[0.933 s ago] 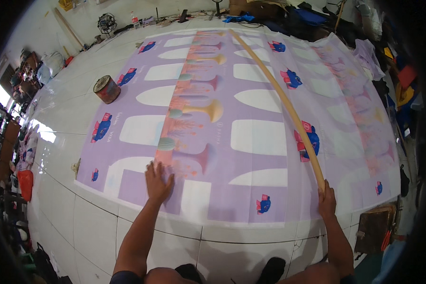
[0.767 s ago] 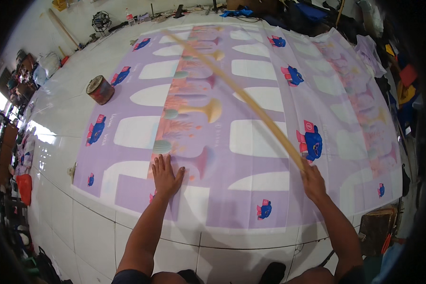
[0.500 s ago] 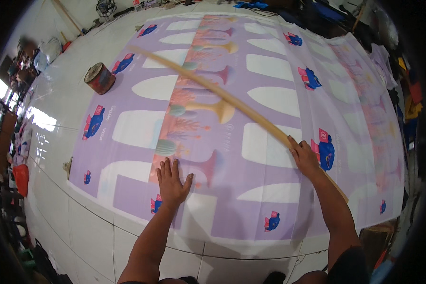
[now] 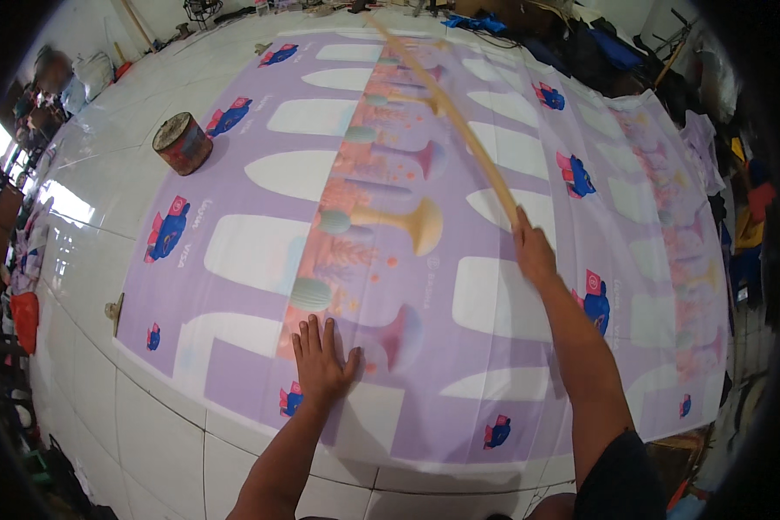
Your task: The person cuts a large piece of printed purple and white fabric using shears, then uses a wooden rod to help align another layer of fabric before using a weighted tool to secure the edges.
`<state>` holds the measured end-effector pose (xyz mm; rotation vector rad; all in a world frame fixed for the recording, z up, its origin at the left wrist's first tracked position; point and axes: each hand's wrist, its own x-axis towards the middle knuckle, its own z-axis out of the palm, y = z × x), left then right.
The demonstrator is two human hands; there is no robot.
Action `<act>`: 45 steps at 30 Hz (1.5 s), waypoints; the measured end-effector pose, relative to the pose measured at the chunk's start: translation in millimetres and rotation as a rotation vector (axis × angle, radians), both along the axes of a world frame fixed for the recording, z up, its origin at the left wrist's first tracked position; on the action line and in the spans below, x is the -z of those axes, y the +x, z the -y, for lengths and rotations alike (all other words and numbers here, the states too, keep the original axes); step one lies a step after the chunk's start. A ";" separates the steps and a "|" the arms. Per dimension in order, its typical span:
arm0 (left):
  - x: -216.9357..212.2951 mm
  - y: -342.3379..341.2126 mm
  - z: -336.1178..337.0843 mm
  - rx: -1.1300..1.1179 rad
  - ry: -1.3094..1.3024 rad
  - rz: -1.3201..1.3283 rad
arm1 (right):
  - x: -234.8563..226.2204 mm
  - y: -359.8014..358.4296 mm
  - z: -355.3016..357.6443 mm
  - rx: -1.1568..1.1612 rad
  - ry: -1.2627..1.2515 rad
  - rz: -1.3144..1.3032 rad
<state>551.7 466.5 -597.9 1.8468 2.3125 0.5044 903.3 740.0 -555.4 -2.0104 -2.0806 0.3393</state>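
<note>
A large lilac printed cloth [image 4: 243, 373] lies spread over the floor, with white panels, an orange-pink coral strip and small blue-and-pink figures. My left hand [image 4: 323, 364] rests flat on its near part, fingers spread, beside the coral strip. Closed around a long wooden stick [image 4: 472, 130], my right hand [image 4: 535, 251] is over the right-centre of the cloth. The stick slants away toward the far edge. Its near end is hidden behind my hand and forearm. Whether the stick touches the cloth cannot be made out.
A rusty, paint-stained can [image 4: 182, 146] stands at the cloth's left edge. A metal clip [image 4: 115, 314] grips the near left edge. Dark piled material [image 4: 572, 52] lies at the far right. White floor tiles [image 4: 87, 260] surround the cloth, with clutter along the left wall.
My right hand has moved away from me and slightly left with the stick. The stick's far end has swung from the left to the far middle. My left hand stays flat on the cloth.
</note>
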 end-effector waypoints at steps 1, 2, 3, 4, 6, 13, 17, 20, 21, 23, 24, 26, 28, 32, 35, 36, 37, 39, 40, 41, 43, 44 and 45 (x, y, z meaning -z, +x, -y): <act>-2.3 2.3 -2.5 0.001 0.004 0.010 | 1.7 3.1 19.1 -0.042 0.016 0.004; -4.8 5.4 -3.6 0.004 0.003 0.019 | 6.5 8.1 38.8 -0.083 0.027 0.008; -4.7 11.1 -6.0 0.013 0.003 0.033 | 14.7 15.5 54.2 -0.092 0.005 0.054; -1.9 14.6 -6.2 0.008 0.002 0.032 | 17.4 20.3 65.2 -0.127 0.014 0.045; 4.6 5.3 -3.0 0.002 -0.005 0.013 | 18.4 12.9 79.9 -0.158 0.006 0.043; 1.5 8.3 -2.2 0.010 0.000 -0.005 | 21.5 92.2 137.3 0.082 0.039 0.093; 4.4 8.4 -1.9 0.026 0.003 -0.042 | 31.7 190.5 166.7 0.279 0.123 0.241; 10.7 13.2 -4.2 0.057 0.018 -0.071 | 36.6 240.1 157.9 0.390 0.089 0.273; 11.5 11.6 -1.1 0.044 0.007 -0.074 | 35.5 243.6 146.8 0.423 0.049 0.252; 7.5 7.3 -0.7 0.020 0.004 -0.071 | 32.0 247.6 133.9 0.483 0.019 0.188; 8.7 9.1 -0.9 0.031 0.016 -0.063 | 32.2 249.5 130.6 0.509 0.026 0.149; 8.9 11.3 -2.0 0.046 0.037 -0.065 | 30.9 247.9 129.1 0.523 0.035 0.080; 7.1 14.5 -2.3 0.048 0.041 -0.065 | 26.9 245.1 151.9 0.519 0.002 0.068; 6.4 8.9 0.7 0.047 0.060 -0.105 | 8.1 234.6 237.1 0.399 -0.012 0.054; 8.7 15.2 -0.2 0.053 0.041 -0.077 | -1.7 241.3 291.7 0.292 -0.044 0.098; 9.1 15.0 1.8 0.032 -0.008 -0.073 | 1.3 241.0 304.4 0.236 -0.031 0.090; 11.2 16.6 2.1 0.039 -0.023 -0.056 | -0.5 244.1 313.5 0.223 -0.013 0.102; 12.4 15.3 3.0 0.041 -0.049 -0.038 | 0.4 250.2 323.5 0.185 0.029 0.114; 11.0 12.3 2.7 0.036 -0.083 -0.027 | 4.1 255.3 325.1 0.204 0.036 0.132; 14.2 -0.5 3.3 0.041 0.028 0.137 | 6.9 260.5 321.3 0.240 0.034 0.114; 20.5 -30.1 7.2 0.052 0.244 0.461 | 17.3 270.9 306.4 0.302 0.021 0.073; 18.2 -17.2 14.4 0.001 0.228 0.397 | 20.5 294.3 305.6 0.343 0.044 0.121; 12.5 -8.9 27.3 -0.052 0.212 0.330 | 23.0 315.9 306.5 0.392 0.040 0.136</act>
